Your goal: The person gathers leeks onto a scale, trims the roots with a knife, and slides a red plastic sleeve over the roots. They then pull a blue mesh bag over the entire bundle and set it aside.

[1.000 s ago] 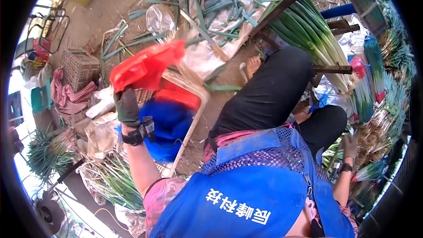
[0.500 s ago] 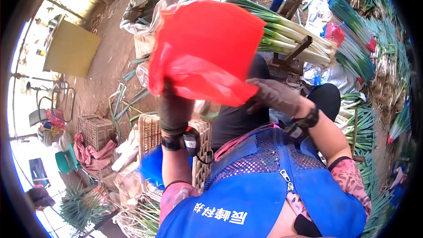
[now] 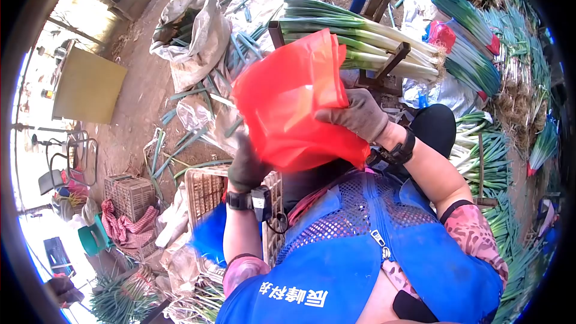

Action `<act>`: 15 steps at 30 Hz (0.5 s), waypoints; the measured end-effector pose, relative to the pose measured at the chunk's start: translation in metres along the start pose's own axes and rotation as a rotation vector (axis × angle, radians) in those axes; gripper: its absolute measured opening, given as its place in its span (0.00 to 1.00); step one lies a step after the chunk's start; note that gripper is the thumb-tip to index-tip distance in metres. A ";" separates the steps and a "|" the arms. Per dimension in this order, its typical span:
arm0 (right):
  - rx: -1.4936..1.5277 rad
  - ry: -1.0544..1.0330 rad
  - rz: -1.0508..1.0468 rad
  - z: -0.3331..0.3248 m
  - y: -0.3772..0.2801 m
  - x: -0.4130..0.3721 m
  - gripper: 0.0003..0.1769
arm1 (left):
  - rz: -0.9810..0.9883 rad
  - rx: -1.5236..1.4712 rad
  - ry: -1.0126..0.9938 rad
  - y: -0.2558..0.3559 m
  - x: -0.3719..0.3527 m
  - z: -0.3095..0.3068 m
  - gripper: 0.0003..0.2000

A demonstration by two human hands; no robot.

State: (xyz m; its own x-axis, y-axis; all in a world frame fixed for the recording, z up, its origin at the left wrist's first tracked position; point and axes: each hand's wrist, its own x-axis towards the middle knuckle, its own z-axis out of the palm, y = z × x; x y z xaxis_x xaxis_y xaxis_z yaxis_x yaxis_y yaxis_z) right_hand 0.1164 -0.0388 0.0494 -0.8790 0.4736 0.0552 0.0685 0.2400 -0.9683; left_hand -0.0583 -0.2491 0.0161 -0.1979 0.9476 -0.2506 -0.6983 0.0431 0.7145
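Observation:
A red plastic bag (image 3: 288,105) is held up in front of my body, bunched and creased. My right hand (image 3: 358,116), in a dark glove, grips its right edge with the fingers over the plastic. At the lower left edge of the bag is my left hand (image 3: 246,165), also gloved; its fingertips are partly hidden behind the plastic. Just beyond the bag, a bundle of long green onions (image 3: 360,36) lies across a metal rack (image 3: 396,57), with the white root ends to the right.
Plastic crates (image 3: 204,195) stand at the lower left, one with blue plastic beside it. An open white sack (image 3: 198,54) holds leaf scraps. More onion bundles (image 3: 465,15) lie along the right. A yellow board (image 3: 90,84) stands at the far left.
The red bag has moved lower and looks more folded and bunched. My right hand has risen along its right side, while my left hand has moved slightly down and right.

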 end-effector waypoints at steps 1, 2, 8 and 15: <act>-0.004 -0.004 -0.030 0.002 -0.002 0.001 0.17 | -0.094 0.044 0.056 -0.003 0.006 -0.008 0.47; -0.008 -0.008 -0.060 0.002 -0.004 0.002 0.18 | 0.131 0.575 0.011 -0.009 0.011 -0.016 0.37; 0.469 -0.121 0.322 -0.016 0.004 0.001 0.16 | 0.647 1.439 -0.024 -0.005 0.022 -0.042 0.14; 0.162 -0.005 0.375 -0.013 0.018 0.010 0.10 | 0.746 1.539 0.224 -0.007 0.007 -0.059 0.12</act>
State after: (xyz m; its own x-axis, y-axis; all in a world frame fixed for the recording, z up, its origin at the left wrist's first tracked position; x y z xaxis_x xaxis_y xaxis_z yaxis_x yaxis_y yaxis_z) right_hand 0.1150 -0.0183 0.0356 -0.8099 0.4982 -0.3097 0.3096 -0.0853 -0.9470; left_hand -0.0953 -0.2611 -0.0294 -0.3252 0.8493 0.4158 0.8025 0.0152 0.5964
